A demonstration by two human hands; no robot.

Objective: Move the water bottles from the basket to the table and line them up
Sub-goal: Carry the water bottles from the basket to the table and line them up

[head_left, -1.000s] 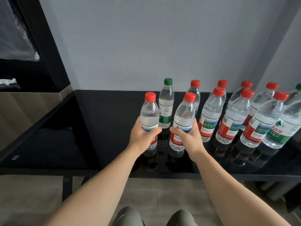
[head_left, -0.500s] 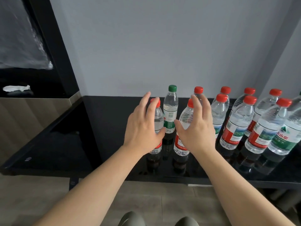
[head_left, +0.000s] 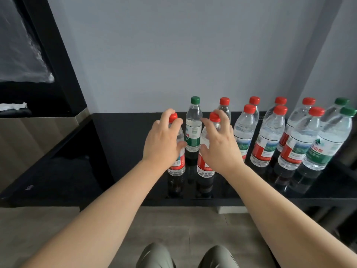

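Behind left hand point(head_left: 162, 144) and right hand point(head_left: 220, 149), half-curled, stand red-capped bottles point(head_left: 205, 168); grip unclear.

The clear red-capped bottles point(head_left: 269, 140) wear red-and-white labels with a small green landscape picture, while the clear green-capped bottles point(head_left: 193, 130) have green-and-white labels. They stand on a glossy black table point(head_left: 125, 147) that mirrors them darkly, against a plain pale grey-blue wall point(head_left: 173, 45). Below, the floor point(head_left: 173, 225) is grey-brown with a wood grain, and the trousers point(head_left: 156, 256) are olive-grey.
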